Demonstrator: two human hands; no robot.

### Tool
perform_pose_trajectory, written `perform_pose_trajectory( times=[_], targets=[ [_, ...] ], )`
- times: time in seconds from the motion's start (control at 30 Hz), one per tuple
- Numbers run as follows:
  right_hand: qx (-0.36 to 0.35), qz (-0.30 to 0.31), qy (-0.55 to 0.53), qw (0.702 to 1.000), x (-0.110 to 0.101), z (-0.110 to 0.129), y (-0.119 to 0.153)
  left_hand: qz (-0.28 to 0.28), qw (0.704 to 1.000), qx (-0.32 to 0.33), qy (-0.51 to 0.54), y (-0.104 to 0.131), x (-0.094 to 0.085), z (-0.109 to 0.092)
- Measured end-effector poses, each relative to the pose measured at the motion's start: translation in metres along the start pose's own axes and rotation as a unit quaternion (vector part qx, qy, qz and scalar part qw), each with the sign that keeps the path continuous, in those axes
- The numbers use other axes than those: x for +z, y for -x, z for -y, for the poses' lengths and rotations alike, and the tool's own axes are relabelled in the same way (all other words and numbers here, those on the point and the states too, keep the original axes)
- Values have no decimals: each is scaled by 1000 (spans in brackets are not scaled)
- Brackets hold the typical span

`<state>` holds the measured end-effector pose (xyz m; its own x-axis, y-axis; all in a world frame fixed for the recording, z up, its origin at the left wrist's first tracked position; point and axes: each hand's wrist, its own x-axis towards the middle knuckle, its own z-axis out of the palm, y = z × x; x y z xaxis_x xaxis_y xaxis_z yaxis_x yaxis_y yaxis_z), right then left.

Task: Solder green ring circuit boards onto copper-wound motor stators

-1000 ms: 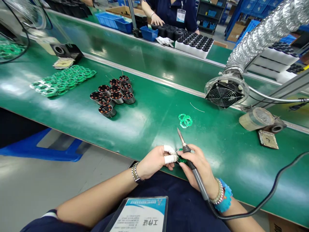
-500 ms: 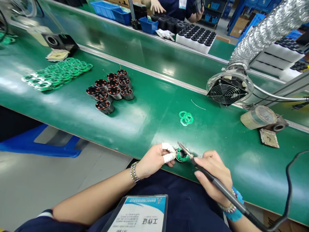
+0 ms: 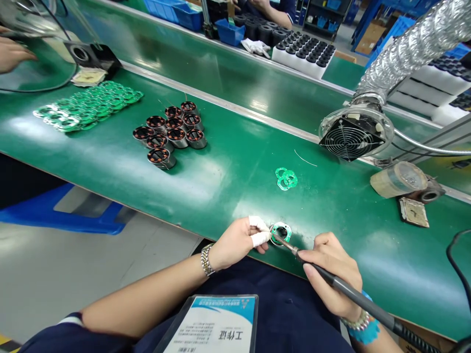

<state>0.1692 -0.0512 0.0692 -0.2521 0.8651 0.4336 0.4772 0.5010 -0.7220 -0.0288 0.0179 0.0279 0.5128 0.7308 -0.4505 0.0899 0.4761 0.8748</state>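
My right hand grips a soldering iron by its dark handle. The iron's tip rests on the left part of a ring-shaped green circuit board on top of a motor stator. My left hand, with white covers on thumb and forefinger, pinches at the left edge of that stator and board. What lies exactly between its fingertips is hidden. Behind the stator lie a few loose green ring boards.
Several copper-wound stators stand at left, beside rows of green boards. A fan with a foil duct hangs at right, near a plastic tub and sponge tray. Another person's hand shows at far left.
The soldering iron's tip has come down and toward me, from over the board's far edge onto its left part. A co-worker's hand has appeared at far left.
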Motion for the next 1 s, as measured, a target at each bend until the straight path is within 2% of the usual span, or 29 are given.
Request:
perform_pose_trajectory(
  times=[0.33,0.5,0.7,1.0],
  targets=[
    [10,-24,-22,999,-3,-6,6,-1,1000,2,1,-1,0,-1],
    [67,-34,48,996,18,-19,5,0,1000,4,8,1,1,-2],
    [60,-20,87,994,39,-29,5,14,999,31,20,2,0,0],
    [77,5,59,995,32,-40,-3,29,998,64,5,-4,-3,1]
  ],
)
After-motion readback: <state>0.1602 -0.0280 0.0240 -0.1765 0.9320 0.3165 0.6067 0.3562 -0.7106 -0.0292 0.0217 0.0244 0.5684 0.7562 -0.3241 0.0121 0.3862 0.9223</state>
